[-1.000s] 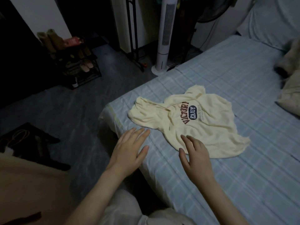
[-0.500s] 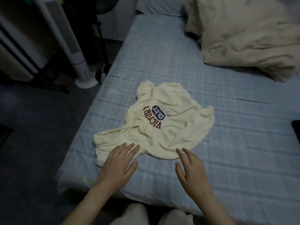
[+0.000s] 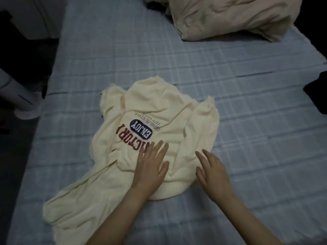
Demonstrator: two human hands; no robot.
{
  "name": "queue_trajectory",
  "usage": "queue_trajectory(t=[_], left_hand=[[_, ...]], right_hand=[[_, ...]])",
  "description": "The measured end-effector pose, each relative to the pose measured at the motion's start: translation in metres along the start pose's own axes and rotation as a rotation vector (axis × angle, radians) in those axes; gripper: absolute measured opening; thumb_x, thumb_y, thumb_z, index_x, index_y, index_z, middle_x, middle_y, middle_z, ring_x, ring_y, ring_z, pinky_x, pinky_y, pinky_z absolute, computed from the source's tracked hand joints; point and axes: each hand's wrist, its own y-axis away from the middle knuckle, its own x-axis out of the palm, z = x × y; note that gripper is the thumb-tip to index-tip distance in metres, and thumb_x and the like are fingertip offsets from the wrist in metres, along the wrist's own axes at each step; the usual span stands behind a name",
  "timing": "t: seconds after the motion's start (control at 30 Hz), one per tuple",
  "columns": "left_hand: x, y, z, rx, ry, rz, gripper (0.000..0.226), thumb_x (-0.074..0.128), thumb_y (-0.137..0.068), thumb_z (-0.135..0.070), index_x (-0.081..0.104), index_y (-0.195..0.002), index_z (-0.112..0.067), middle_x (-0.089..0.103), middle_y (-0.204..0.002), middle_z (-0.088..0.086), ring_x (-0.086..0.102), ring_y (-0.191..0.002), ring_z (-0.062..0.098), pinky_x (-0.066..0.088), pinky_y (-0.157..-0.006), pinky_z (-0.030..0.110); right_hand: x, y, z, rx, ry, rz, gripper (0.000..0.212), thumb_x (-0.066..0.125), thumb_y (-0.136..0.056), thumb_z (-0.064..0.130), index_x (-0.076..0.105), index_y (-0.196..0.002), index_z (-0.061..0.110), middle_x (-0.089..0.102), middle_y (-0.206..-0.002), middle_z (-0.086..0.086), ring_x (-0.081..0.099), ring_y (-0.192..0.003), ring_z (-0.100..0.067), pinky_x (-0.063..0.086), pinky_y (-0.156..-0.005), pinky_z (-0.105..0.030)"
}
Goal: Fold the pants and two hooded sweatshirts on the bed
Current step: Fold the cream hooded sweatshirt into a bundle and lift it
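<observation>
Sweatshirt (image 3: 177, 110): cream, lying crumpled and unfolded on the bed (image 3: 247, 121), near the edge closest to you and a little left of the middle.
Print (image 3: 139, 131): faces up and reads upside down from where you stand. Red "VICTORY" arches nearest you, a dark blue oval with "ENJOY" sits beyond it, and small grey lettering lies beyond that.
Sleeve (image 3: 79, 200): 1 runs out toward your lower left, flat on the sheet, its end near the bed's left edge.
Far side: 2 rumpled lobes of cloth point away from you, 1 at the upper left and 1 at the right. You cannot tell which part of the garment each is.
Left hand (image 3: 150, 171): palm down on the sweatshirt just below the print. Your fingers (image 3: 159, 147) are straight and close together, thumb held apart to the right, fingertips covering the start of the red word.
Right hand (image 3: 214, 171): just beside your left, palm down at the sweatshirt's near right edge. Your fingers (image 3: 207, 154) are loosely spread and slightly bent, gripping nothing. The fingertips lie over the cloth and the heel over the sheet; you cannot tell whether it presses down.
Sheet: pale blue check, with creases running across the bed.
Bedding (image 3: 230, 16): cream heap at the far right, well apart from the sweatshirt.
Fan (image 3: 19, 96): white base on the floor beside the bed's left edge.
</observation>
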Motion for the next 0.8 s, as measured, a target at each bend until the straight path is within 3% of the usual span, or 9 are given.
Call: queue_trajectory(t=[0.17,0.27,0.5,0.6,0.7,0.8], left_hand=[[0.113,-0.068,0.023,-0.033,-0.099,0.043,0.058,0.02,-0.098,-0.047,0.024,-0.154,-0.033,0.028,-0.161,-0.007,0.019,-0.15,0.018,0.005,-0.122,0.046],[0.164,-0.083,0.039,-0.075,-0.144,0.054,0.056,0.016,-0.101,-0.047,0.021,-0.155,-0.033,0.029,-0.16,-0.005,0.019,-0.15,0.02,0.011,-0.122,0.05],[0.208,-0.087,0.063,-0.038,-0.154,-0.091,0.055,0.025,-0.101,-0.045,0.034,-0.152,-0.028,0.041,-0.154,0.0,0.03,-0.146,0.026,0.016,-0.12,0.05],[0.204,-0.086,0.06,-0.04,-0.144,-0.091,0.055,0.027,-0.1,-0.044,0.036,-0.151,-0.027,0.042,-0.153,0.0,0.031,-0.145,0.026,0.019,-0.119,0.05],[0.201,-0.087,0.06,-0.049,-0.156,-0.095,0.056,0.033,-0.097,-0.04,0.036,-0.151,-0.028,0.043,-0.153,0.0,0.032,-0.144,0.027,0.022,-0.117,0.052],[0.203,-0.088,0.061,-0.044,-0.183,-0.101,0.058,0.035,-0.095,-0.039,0.035,-0.152,-0.027,0.043,-0.153,0.001,0.033,-0.144,0.028,0.022,-0.117,0.052]], right_hand=[[0.08,-0.081,-0.053,-0.052,0.111,0.015,0.057,0.031,-0.097,0.039,0.041,-0.151,0.028,0.038,-0.158,-0.001,0.028,-0.149,-0.033,0.024,-0.118,-0.054],[0.123,-0.104,-0.081,-0.065,0.09,0.012,0.056,0.027,-0.099,0.046,0.031,-0.154,0.038,0.028,-0.162,0.006,0.018,-0.153,-0.027,0.014,-0.121,-0.052],[0.161,-0.112,-0.098,-0.119,0.03,-0.095,0.054,0.041,-0.096,0.04,0.046,-0.149,0.031,0.04,-0.157,0.002,0.026,-0.149,-0.029,0.017,-0.12,-0.054],[0.14,-0.113,-0.098,-0.125,-0.063,-0.109,0.051,0.043,-0.096,0.041,0.053,-0.144,0.026,0.047,-0.152,0.0,0.035,-0.143,-0.03,0.029,-0.114,-0.055],[0.108,-0.135,-0.114,0.058,-0.047,-0.24,0.051,0.049,-0.095,0.043,0.055,-0.142,0.027,0.046,-0.151,-0.011,0.043,-0.132,-0.041,0.036,-0.108,-0.053],[0.088,-0.161,-0.132,0.314,-0.112,-0.033,0.06,0.052,-0.095,0.056,0.033,-0.15,0.048,0.022,-0.161,-0.019,0.03,-0.134,-0.041,0.022,-0.113,-0.046]])
